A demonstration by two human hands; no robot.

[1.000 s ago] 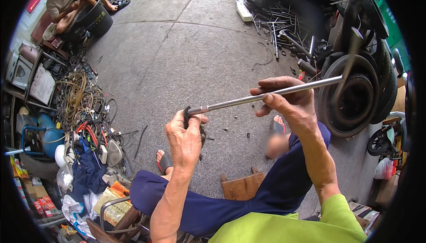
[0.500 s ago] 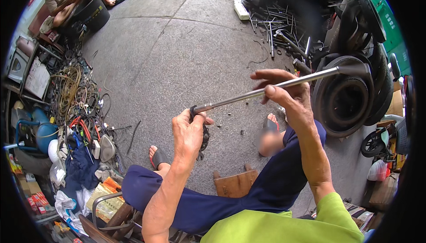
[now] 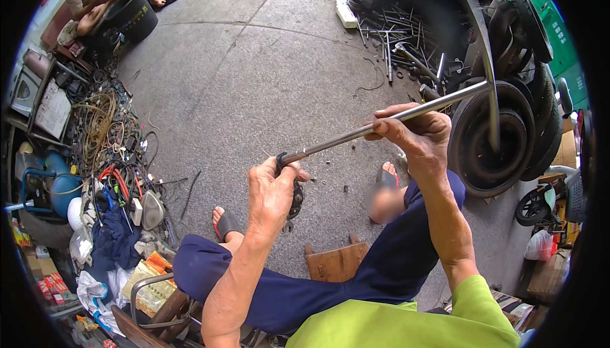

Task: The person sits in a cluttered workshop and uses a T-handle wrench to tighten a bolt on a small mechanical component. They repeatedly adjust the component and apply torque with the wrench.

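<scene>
A long silvery T-handle socket wrench (image 3: 346, 137) slants from my left hand up to the right, where its crossbar (image 3: 486, 68) stands out in front of the tyres. My right hand (image 3: 420, 130) pinches the shaft between thumb and fingers, partway along. In my left hand (image 3: 270, 189) is a dark metal part (image 3: 295, 200), mostly hidden by the fingers, its lower end hanging below them. The socket end of the wrench meets this part at my left thumb; how far it is seated, I cannot tell.
A small wooden stool (image 3: 337, 261) stands between my feet, with small loose pieces on the concrete beyond. Tangled cables (image 3: 105, 132) and cloths lie left. Metal tools (image 3: 394, 46) and stacked tyres (image 3: 489, 138) are right. Another person sits by a black bucket (image 3: 132, 17) far left.
The wrench has turned about its shaft, so its crossbar now shows lengthwise. My right fingers, spread before, have closed on the shaft. The left hand has barely moved.
</scene>
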